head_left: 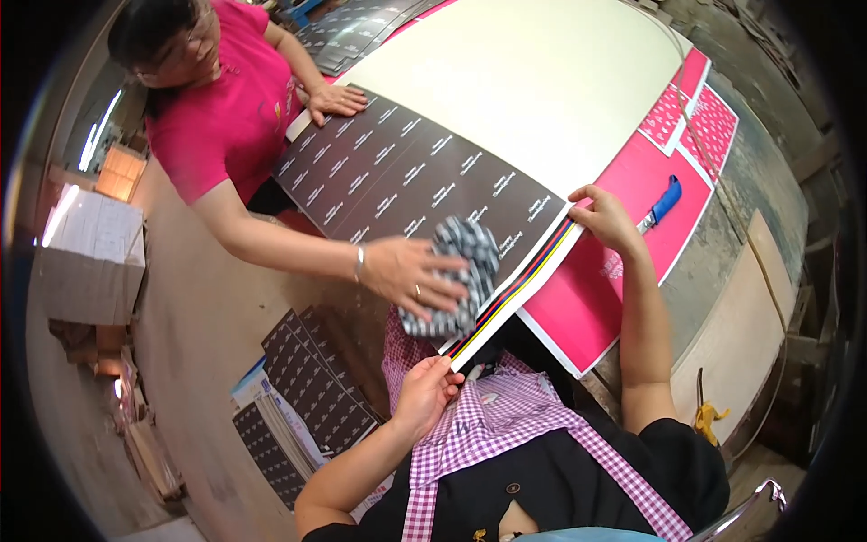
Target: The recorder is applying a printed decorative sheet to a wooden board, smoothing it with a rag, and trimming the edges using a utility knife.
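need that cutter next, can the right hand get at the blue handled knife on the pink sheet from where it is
Probably yes. The right hand pinches the dark printed sheet at its corner, and the blue-handled knife lies close beside it on the pink sheet with nothing between, though it must let go first.

Both hands, left hand (426, 390) and right hand (603, 217), pinch the dark printed sheet's (424, 181) striped edge.

Single view: head-mounted fisheye, looking steeply down over the wearer's chest at the table (542, 81). Wearer's forearms enter from the bottom edge; left hand (424, 393) and right hand (605, 219) sit mid-frame, close to the lens. Far end of the table runs toward the top. A co-worker (226, 99) stands at upper left, near. Floor fills the left and right margins. Straight edges bow at the dark rim.
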Demonstrator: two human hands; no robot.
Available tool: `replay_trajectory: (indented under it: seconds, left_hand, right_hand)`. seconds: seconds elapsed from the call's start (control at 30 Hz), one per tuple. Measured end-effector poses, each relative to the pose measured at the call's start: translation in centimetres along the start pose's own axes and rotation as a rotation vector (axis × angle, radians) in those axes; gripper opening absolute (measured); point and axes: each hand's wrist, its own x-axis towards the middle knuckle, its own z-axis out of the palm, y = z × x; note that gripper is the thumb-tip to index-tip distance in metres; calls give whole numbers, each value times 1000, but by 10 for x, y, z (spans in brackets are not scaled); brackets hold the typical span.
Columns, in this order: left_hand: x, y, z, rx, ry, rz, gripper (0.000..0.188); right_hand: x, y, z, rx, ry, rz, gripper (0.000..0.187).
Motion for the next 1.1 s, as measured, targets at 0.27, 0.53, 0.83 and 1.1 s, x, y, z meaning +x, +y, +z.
replay_trajectory:
  seconds: [0.27,0.53,0.83,1.1]
  left_hand:
    - [22,-25,-12,2,-27,79,15]
    - [22,-23,-16,64,-6,29,16]
    - [25,-31,-22,80,-25,63,20]
    - [29,-45,-25,328,103,254,21]
  right_hand:
    - [-3,-2,6,31,5,27,21]
    - [-1,3,7,-13,60,17,17]
    - [5,16,14,-220,172,-60,20]
    - [3,5,16,-258,126,102,22]
